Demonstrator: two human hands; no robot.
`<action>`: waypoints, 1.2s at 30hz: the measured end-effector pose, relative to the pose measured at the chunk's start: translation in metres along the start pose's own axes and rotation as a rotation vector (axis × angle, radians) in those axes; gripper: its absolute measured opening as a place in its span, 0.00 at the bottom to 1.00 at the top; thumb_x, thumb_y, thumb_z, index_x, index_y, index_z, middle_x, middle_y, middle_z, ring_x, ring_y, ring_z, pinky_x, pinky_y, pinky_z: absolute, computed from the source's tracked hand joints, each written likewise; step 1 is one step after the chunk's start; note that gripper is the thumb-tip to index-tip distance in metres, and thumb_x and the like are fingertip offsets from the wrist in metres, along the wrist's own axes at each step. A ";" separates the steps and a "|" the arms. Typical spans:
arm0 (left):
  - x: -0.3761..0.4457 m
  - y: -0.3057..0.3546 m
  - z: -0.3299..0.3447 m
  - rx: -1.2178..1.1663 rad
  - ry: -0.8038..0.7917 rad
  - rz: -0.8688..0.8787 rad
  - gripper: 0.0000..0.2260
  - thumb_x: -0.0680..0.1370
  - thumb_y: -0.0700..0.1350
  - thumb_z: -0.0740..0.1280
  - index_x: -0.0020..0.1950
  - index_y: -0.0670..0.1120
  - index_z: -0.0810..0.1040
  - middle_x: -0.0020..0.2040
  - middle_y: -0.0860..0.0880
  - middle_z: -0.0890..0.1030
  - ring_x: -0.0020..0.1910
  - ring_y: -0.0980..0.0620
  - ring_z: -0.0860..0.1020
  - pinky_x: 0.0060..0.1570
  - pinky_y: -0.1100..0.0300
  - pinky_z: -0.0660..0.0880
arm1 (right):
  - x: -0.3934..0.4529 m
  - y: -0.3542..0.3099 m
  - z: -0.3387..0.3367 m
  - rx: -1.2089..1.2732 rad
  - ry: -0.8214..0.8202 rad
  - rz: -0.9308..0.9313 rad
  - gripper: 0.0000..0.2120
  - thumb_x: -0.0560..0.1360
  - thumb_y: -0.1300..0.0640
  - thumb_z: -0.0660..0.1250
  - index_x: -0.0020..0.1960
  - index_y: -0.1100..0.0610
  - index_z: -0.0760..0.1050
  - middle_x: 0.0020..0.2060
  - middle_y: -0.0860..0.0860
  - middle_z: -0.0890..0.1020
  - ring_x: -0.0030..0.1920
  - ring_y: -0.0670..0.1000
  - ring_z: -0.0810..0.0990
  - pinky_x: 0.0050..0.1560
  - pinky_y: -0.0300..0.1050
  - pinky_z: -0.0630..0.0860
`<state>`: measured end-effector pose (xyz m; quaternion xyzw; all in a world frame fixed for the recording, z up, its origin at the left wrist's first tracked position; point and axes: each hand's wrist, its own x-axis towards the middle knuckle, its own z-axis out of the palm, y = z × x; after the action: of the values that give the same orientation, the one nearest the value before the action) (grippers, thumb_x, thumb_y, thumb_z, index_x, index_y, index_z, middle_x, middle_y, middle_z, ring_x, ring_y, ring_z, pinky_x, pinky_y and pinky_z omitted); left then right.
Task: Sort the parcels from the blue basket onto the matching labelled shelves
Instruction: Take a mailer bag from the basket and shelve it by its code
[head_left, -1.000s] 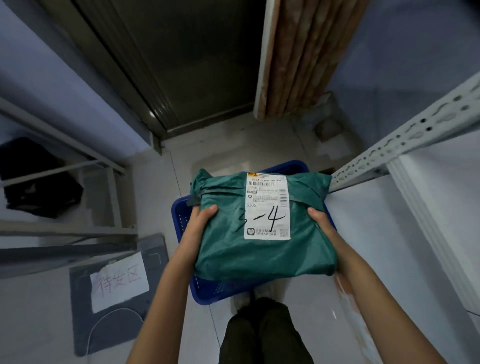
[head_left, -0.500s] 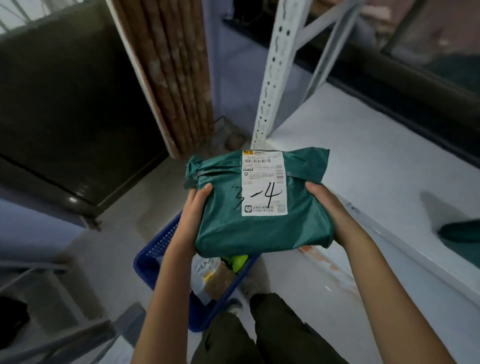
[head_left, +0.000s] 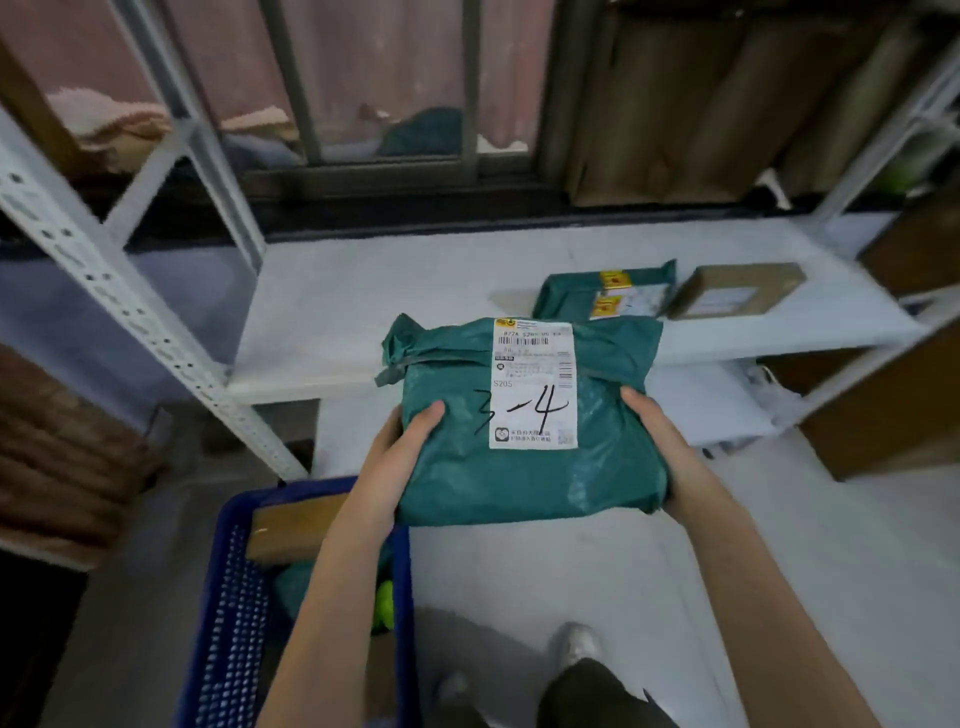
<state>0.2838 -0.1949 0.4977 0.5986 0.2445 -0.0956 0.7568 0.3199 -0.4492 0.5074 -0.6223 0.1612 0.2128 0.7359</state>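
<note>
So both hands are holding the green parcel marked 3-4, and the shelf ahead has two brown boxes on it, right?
Not quite. The head view shows both hands holding the green parcel, but the shelf carries one brown box beside another green parcel.

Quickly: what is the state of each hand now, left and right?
Left hand: grips the left edge of the green parcel.
Right hand: grips the parcel's right edge.
</note>
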 end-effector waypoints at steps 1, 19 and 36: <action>0.004 0.001 0.021 0.035 -0.018 0.010 0.12 0.73 0.56 0.70 0.55 0.59 0.76 0.54 0.51 0.82 0.53 0.48 0.81 0.58 0.48 0.76 | -0.009 -0.001 -0.021 0.004 0.005 -0.006 0.23 0.70 0.42 0.69 0.63 0.47 0.73 0.56 0.49 0.82 0.57 0.52 0.81 0.62 0.53 0.74; 0.020 -0.018 0.385 0.273 -0.446 0.060 0.21 0.74 0.59 0.67 0.65 0.56 0.73 0.57 0.55 0.81 0.53 0.53 0.80 0.48 0.57 0.77 | -0.072 -0.047 -0.323 0.211 0.481 -0.252 0.30 0.66 0.44 0.71 0.65 0.54 0.71 0.54 0.51 0.83 0.50 0.50 0.84 0.44 0.42 0.80; 0.121 0.008 0.524 0.250 -0.443 0.040 0.24 0.73 0.60 0.68 0.68 0.57 0.72 0.58 0.56 0.80 0.54 0.54 0.80 0.47 0.58 0.77 | 0.030 -0.127 -0.441 0.176 0.474 -0.215 0.31 0.65 0.42 0.71 0.66 0.49 0.70 0.55 0.49 0.83 0.52 0.51 0.83 0.51 0.48 0.79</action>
<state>0.5255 -0.6743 0.5320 0.6568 0.0468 -0.2390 0.7137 0.4232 -0.8973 0.5227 -0.6020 0.2797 -0.0326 0.7472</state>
